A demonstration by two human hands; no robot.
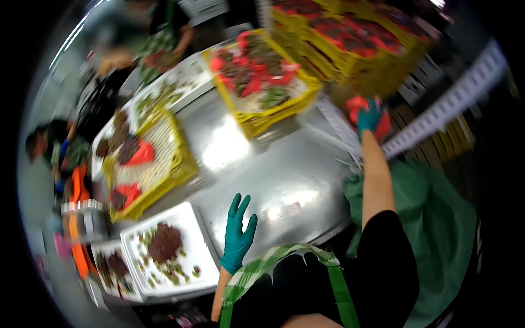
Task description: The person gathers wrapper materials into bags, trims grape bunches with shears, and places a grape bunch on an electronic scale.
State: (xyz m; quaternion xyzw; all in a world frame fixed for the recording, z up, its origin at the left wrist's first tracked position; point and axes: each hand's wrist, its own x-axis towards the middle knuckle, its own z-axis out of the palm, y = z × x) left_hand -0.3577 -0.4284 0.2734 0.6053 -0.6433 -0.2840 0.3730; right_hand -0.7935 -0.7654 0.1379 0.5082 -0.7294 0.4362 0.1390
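Past the right edge of the metal table [273, 175], the right hand [369, 116] touches a red bundle [384, 126]; whether grasped, I cannot tell. Above bare metal, the left hand [238, 236] spreads, released; near it lies the rim of a white tray [192, 232].

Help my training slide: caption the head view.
Teal-gloved left hand open above shiny metal table; teal-gloved right hand at blurred red bundle.

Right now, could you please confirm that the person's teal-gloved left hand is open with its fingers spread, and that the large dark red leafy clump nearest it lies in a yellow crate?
Not quite: the head view shows the large dark red leafy clump in a white tray; the teal-gloved left hand is indeed open, fingers spread.
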